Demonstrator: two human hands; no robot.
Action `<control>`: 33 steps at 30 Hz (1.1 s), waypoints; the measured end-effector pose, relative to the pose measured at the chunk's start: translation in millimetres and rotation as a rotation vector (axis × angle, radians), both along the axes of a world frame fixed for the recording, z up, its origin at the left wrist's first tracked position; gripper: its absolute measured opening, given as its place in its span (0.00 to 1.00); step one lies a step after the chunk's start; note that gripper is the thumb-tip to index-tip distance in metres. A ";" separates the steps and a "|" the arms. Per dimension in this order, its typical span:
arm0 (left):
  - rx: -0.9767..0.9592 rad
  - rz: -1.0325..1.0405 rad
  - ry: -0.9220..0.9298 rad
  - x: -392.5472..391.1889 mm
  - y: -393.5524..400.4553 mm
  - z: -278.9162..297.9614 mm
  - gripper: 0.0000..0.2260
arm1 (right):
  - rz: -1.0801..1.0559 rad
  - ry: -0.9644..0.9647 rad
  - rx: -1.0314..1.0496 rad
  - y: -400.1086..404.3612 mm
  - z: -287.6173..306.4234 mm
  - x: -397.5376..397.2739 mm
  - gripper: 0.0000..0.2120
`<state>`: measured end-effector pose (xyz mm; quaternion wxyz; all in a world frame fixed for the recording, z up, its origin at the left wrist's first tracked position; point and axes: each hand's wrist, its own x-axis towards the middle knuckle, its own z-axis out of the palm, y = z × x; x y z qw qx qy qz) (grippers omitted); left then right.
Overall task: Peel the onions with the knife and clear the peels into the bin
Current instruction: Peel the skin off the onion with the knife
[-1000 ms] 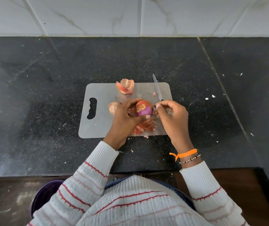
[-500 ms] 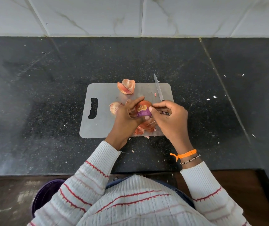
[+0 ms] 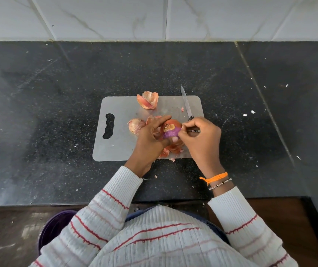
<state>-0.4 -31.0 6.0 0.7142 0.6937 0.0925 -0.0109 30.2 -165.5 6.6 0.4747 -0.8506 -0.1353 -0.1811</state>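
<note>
A half-peeled onion (image 3: 170, 129), purple below and orange-skinned above, is held over the grey cutting board (image 3: 119, 147). My left hand (image 3: 150, 141) grips it from the left, thumb over its top. My right hand (image 3: 202, 137) holds the knife (image 3: 186, 104) by its handle, blade pointing away over the board's far edge, while its fingertips pinch at the onion's right side. A curled peel (image 3: 148, 100) lies at the board's far edge. A pale unpeeled onion (image 3: 136, 126) sits left of my left hand. More loose peels (image 3: 173, 148) lie under my hands.
The board lies on a black speckled counter (image 3: 58, 112) with small peel scraps scattered on it. A white tiled wall (image 3: 154, 16) runs behind. A dark purple bin (image 3: 52, 228) stands on the floor at lower left, partly hidden by my sleeve.
My right hand has closed in on the onion from the right, and its fingertips now pinch at the skin. My left hand has turned the onion slightly.
</note>
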 end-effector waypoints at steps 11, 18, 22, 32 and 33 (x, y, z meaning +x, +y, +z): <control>-0.041 0.025 -0.018 2.3 1.1 2.8 0.24 | 0.007 0.555 0.537 -0.6 8.3 -2.7 0.13; -0.090 0.029 0.023 0.0 0.3 4.9 0.24 | -0.004 0.381 0.367 -2.5 8.5 -4.8 0.12; -0.123 0.010 0.038 0.2 1.0 3.1 0.24 | 0.036 0.326 0.225 -1.8 11.2 -3.6 0.03; -0.225 0.023 0.089 2.6 6.6 6.1 0.24 | -0.070 0.269 0.015 -14.7 -0.2 2.2 0.08; -0.143 0.023 0.064 2.8 6.0 5.7 0.23 | -0.069 0.248 0.027 -13.3 2.7 1.0 0.08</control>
